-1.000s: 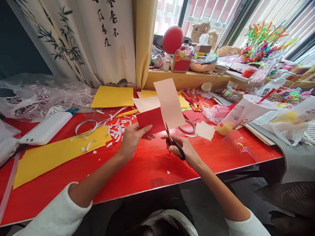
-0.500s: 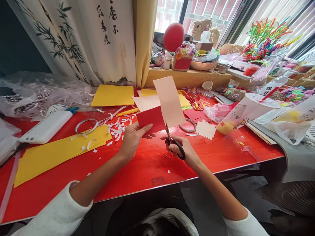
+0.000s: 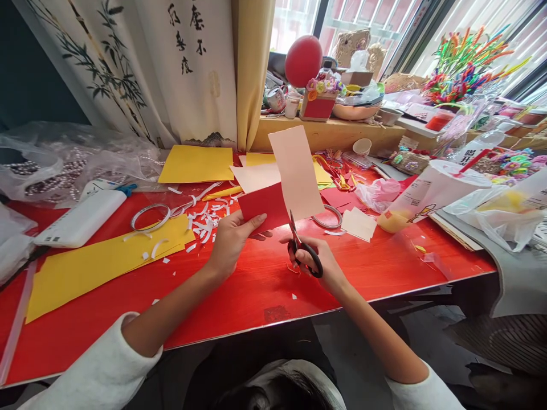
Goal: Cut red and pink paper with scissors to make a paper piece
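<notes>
Above the red table, my left hand is closed on a piece of red paper, thumb on top and fingers beneath. A pale pink strip of paper stands up at the red sheet's right edge; whether the two are joined I cannot tell. My right hand is closed round the black handles of a pair of scissors. The blades point upward and touch or nearly touch the papers' lower edge. Behind the red paper lies another pale sheet.
Yellow sheets lie at the left, beside white paper scraps and a roll of tape. A white power bank rests farther left. On the right stand a drink cup and pale paper squares. The table's front edge runs below my arms.
The whole view has shifted very slightly. Both hands, the papers and the scissors keep nearly the same pose.
</notes>
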Demonstrator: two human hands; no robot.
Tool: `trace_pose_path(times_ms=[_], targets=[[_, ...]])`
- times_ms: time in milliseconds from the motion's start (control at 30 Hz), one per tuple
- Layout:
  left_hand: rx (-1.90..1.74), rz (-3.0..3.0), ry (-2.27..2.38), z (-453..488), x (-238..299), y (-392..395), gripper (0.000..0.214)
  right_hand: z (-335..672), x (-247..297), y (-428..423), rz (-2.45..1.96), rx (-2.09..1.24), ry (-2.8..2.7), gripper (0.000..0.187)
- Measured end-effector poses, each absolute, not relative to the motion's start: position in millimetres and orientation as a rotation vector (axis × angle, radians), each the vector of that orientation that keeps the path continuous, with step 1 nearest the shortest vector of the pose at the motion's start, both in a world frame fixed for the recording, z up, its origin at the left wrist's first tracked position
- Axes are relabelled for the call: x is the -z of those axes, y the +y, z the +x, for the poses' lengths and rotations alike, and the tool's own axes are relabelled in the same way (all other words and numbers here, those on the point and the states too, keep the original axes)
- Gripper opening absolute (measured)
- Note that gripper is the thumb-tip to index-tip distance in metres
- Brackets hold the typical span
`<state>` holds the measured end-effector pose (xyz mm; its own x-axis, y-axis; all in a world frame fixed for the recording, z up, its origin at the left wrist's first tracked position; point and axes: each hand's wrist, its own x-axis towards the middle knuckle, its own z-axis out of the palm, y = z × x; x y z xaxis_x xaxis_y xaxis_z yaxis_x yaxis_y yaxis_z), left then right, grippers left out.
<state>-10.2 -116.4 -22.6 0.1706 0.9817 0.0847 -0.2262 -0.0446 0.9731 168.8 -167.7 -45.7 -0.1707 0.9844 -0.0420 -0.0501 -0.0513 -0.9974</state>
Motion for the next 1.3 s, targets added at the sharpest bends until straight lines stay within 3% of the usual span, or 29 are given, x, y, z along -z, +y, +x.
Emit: trace_pose_path(times_ms=[1300], targets=[[-1.176, 1.151, 0.873, -10.1, 19.4, -117.6, 0.024, 168.2, 54.6, -171.7, -1.169, -1.246, -1.259, 0.027]])
